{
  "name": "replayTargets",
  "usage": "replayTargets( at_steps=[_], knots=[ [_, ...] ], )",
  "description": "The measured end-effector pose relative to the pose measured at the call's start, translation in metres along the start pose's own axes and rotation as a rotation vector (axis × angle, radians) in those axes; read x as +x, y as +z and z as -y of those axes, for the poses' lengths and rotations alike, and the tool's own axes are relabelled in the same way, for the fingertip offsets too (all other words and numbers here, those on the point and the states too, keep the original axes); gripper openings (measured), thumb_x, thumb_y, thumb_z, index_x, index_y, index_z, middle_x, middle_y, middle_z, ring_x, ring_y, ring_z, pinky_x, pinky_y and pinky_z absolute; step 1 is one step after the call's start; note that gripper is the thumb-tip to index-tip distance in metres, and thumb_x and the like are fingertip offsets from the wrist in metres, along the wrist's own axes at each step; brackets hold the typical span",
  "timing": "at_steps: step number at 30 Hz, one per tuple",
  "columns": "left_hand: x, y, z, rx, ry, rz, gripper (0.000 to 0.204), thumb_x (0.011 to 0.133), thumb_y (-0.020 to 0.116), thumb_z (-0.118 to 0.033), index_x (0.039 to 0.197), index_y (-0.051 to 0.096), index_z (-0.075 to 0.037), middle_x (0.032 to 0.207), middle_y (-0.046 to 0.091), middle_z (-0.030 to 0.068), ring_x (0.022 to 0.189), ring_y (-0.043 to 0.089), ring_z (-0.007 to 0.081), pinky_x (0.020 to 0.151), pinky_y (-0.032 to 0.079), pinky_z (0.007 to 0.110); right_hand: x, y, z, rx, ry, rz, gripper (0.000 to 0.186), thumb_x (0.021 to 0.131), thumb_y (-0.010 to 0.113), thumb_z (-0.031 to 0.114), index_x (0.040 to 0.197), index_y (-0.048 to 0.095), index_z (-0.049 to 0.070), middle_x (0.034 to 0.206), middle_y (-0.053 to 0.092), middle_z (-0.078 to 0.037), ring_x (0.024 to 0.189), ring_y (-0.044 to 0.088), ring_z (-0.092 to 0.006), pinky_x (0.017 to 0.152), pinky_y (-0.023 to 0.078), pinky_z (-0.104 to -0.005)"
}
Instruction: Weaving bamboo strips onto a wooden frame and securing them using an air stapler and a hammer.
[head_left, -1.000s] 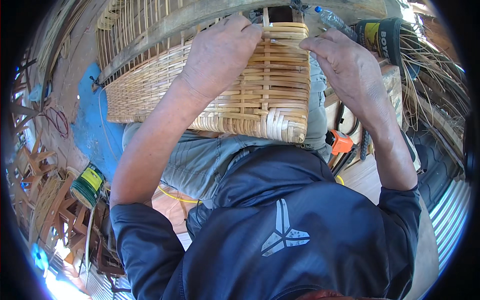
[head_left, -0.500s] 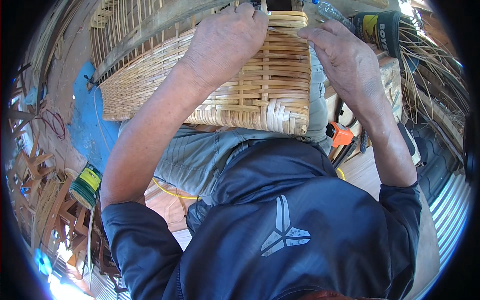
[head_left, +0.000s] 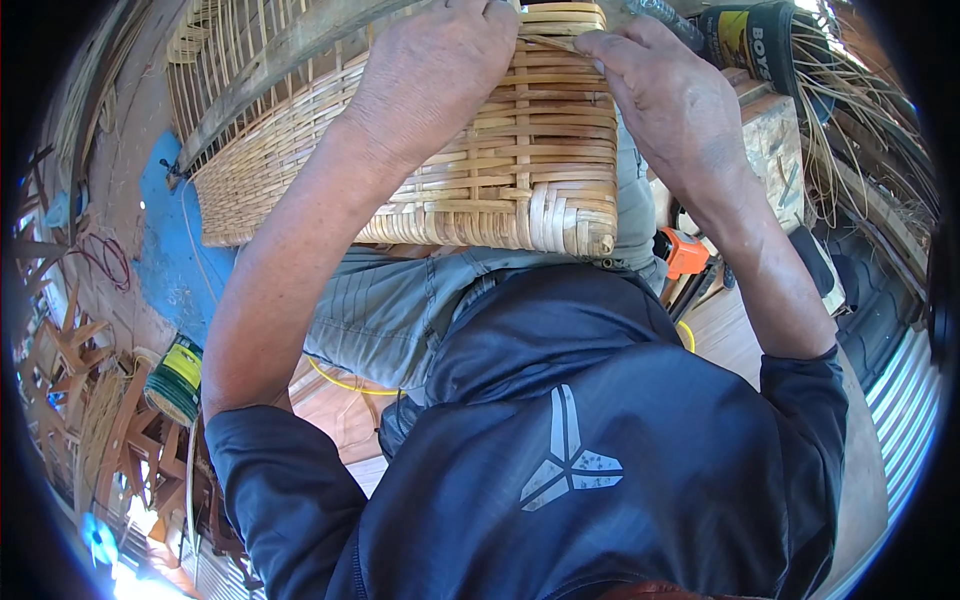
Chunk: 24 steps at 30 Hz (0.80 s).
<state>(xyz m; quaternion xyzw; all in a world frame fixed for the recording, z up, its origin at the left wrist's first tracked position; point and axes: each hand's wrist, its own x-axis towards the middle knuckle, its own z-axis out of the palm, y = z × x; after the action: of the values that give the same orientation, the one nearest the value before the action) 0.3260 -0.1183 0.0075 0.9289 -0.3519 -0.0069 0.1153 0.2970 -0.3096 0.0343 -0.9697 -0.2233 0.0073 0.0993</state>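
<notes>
A woven rattan piece [head_left: 555, 140] lies across my lap, with open upright stakes [head_left: 215, 70] and a grey wooden bar [head_left: 275, 70] along its far side. My left hand [head_left: 435, 75] is bent over its top edge, fingers curled and their tips hidden, so what they grip is unclear. At the upper right corner of the weave, my right hand [head_left: 675, 110] pinches a thin pale rattan strip [head_left: 560, 43] between thumb and forefinger.
At upper right are a plastic bottle [head_left: 655, 18], a dark bucket [head_left: 750, 45] and loose strips [head_left: 850, 110]. An orange-handled tool [head_left: 685, 255] lies right of my knee. Blue sheeting [head_left: 160, 270], a green-yellow container [head_left: 175, 375] and wood scraps [head_left: 75, 400] are on the left.
Both hands and the woven piece sit higher in the picture, as do the surroundings. My left hand has also shifted slightly left; my right hand keeps its pinch near the corner.
</notes>
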Motion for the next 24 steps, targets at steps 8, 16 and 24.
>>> replayTargets(
  at_steps=[8, 16, 24],
  knots=[
    [0.004, 0.0, 0.008, -0.528, -0.248, -0.046, 0.012, 0.082, 0.058, -0.012, 0.086, 0.062, -0.002, 0.078, 0.062, 0.0187, 0.075, 0.06, 0.035, 0.066, 0.047, 0.041, 0.003, -0.006, 0.001, 0.11, 0.08, 0.068, 0.014, 0.081, 0.05, 0.008, 0.09, 0.06, 0.006, 0.076, 0.056, -0.014, 0.068, 0.06, -0.0312, 0.055, 0.049, -0.0384],
    [0.009, 0.001, 0.007, -0.505, -0.249, -0.039, 0.014, 0.08, 0.059, -0.012, 0.09, 0.063, -0.002, 0.08, 0.063, 0.0177, 0.077, 0.061, 0.0342, 0.067, 0.048, 0.04, 0.004, -0.027, -0.003, 0.27, 0.02, -0.112, 0.012, 0.081, 0.055, 0.002, 0.091, 0.062, 0.0, 0.079, 0.058, -0.014, 0.068, 0.06, -0.028, 0.056, 0.048, -0.034],
    [-0.024, 0.027, 0.001, -0.439, -0.238, -0.179, 0.022, 0.083, 0.051, -0.002, 0.101, 0.063, -0.006, 0.1, 0.061, 0.012, 0.087, 0.061, 0.0301, 0.078, 0.048, 0.036, -0.029, -0.035, -0.03, 0.304, 0.319, -0.2, 0.014, 0.086, 0.058, 0.006, 0.098, 0.064, 0.004, 0.087, 0.062, -0.007, 0.076, 0.06, -0.017, 0.067, 0.046, -0.0273]
  ],
)
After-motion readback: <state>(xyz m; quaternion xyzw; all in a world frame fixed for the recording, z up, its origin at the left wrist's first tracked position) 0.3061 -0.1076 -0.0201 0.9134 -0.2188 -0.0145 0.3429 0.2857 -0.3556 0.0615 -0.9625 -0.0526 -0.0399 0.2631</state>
